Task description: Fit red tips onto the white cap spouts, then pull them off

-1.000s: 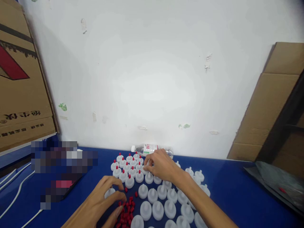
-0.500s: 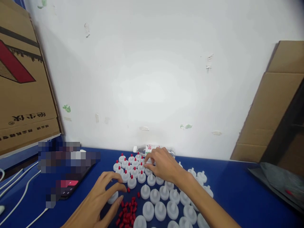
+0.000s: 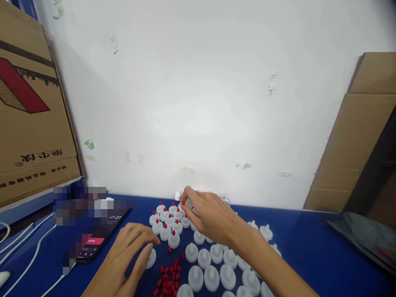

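My right hand [image 3: 204, 210] reaches over the back of the group, thumb and forefinger pinching a small red cap [image 3: 182, 203] at the tip of a white nozzle lid. Just left of it stand several white nozzle lids [image 3: 165, 233] with red caps on their tips. My left hand [image 3: 133, 251] hovers low over the table, fingers curved and apart, with nothing in them. Beside its thumb lies a white lid [image 3: 151, 259], partly covered by the hand. A pile of loose red caps [image 3: 168, 284] lies to the right of that hand. Bare white lids [image 3: 211, 277] spread under my right forearm.
A clear plastic bottle [image 3: 224, 199] lies on its side against the wall, mostly behind my right hand. At left are a phone [image 3: 107, 231], white cables [image 3: 37, 251] and a cardboard box [image 3: 31, 123]. A grey plastic bag [image 3: 361, 235] lies at right on the blue table [image 3: 305, 243].
My right hand has shifted left and closed on a red cap at the back of the group. The left hand's thumb and fingers have moved slightly closer together. The view has tilted a little.
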